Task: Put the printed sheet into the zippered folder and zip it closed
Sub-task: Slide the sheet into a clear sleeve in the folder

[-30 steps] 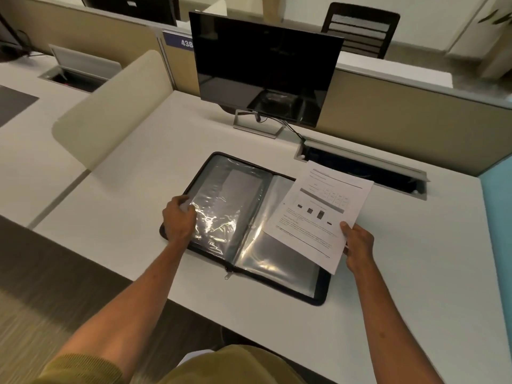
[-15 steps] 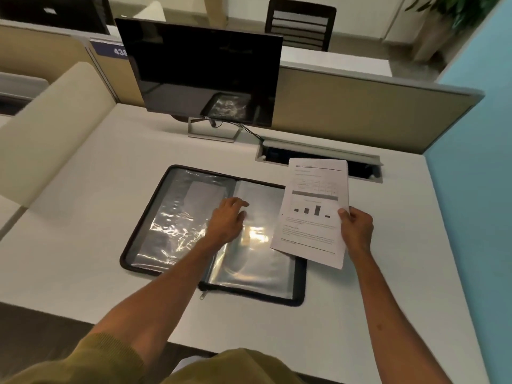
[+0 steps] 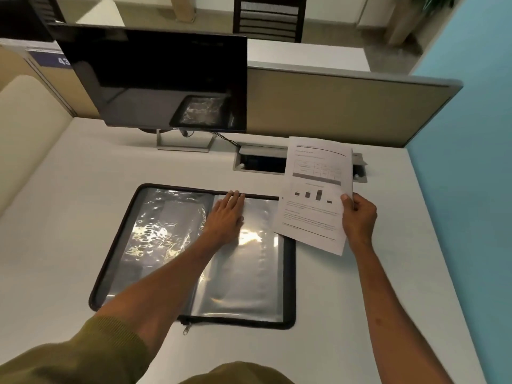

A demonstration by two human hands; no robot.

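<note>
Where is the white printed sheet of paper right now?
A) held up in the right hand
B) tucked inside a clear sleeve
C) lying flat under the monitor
A: the right hand pinches the white printed sheet by its edge, above the open black zippered folder.

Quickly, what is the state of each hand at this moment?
Left hand: open, flat on the clear sleeves of the zippered folder.
Right hand: closed, pinching the right edge of the printed sheet.
</note>
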